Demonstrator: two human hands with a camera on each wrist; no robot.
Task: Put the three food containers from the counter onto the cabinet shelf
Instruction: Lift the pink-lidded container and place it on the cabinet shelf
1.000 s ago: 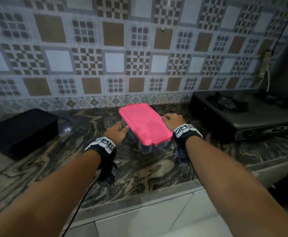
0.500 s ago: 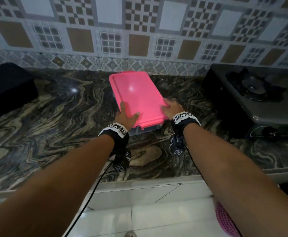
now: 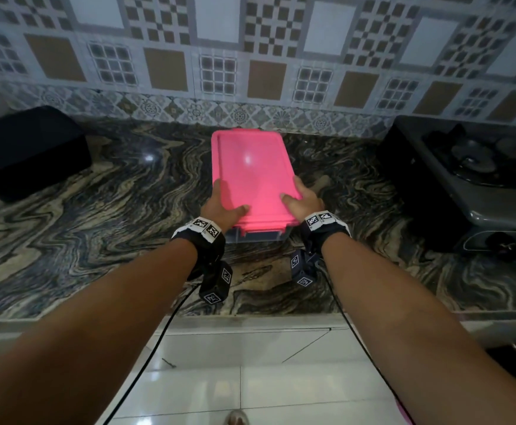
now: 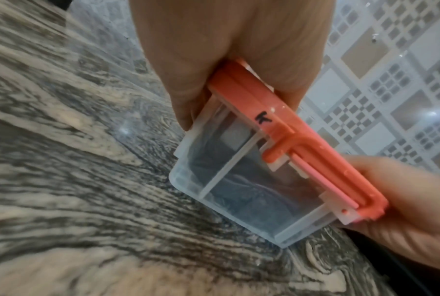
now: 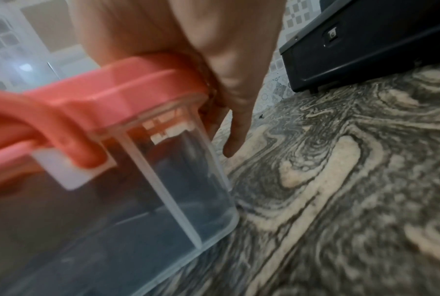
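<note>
Over the glossy, swirl-veined stone counter (image 3: 97,228) we grip a rectangular clear-plastic container (image 4: 241,192) with a smooth pink lid (image 3: 250,170), left hand (image 3: 219,207) and right hand (image 3: 304,197) curled round its near corners, thumbs on top. A black "K" (image 4: 263,118) marks the lid's edge.

we count one container (image 3: 252,176) | one pink lid (image 3: 244,142) on it | two hands, left (image 3: 219,208) and right (image 3: 304,199) | one counter (image 3: 112,210) | one stove (image 3: 465,176) | one black box (image 3: 26,148) | two wrist bands | two cables
</note>
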